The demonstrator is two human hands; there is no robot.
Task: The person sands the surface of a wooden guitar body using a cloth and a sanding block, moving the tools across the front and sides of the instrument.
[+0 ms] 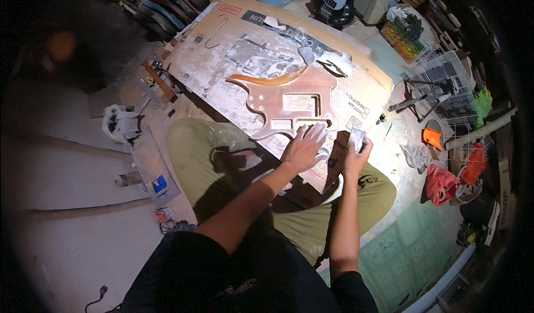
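An unfinished wooden electric guitar body [271, 102], with routed cavities and an orange-stained horn, lies flat on a dust-covered cardboard sheet [356, 87]. My left hand [304, 148] reaches over the body's near edge, fingers stretched out and whitened with dust, beside the lower cavity. To the right of the body, my right hand [356, 158] pinches a small, pale grey, block-like piece [357, 137] between thumb and fingers. It looks like a sanding block, but its exact kind is unclear. This piece is apart from the guitar body.
A folded grey piece [305, 55] and white scraps [337, 63] lie beyond the body. A dark finished guitar [336, 2] rests at the back. At right are a wire rack [442, 78], an orange tool [433, 136] and a red bag [442, 184]. A wooden-handled tool [159, 81] lies left.
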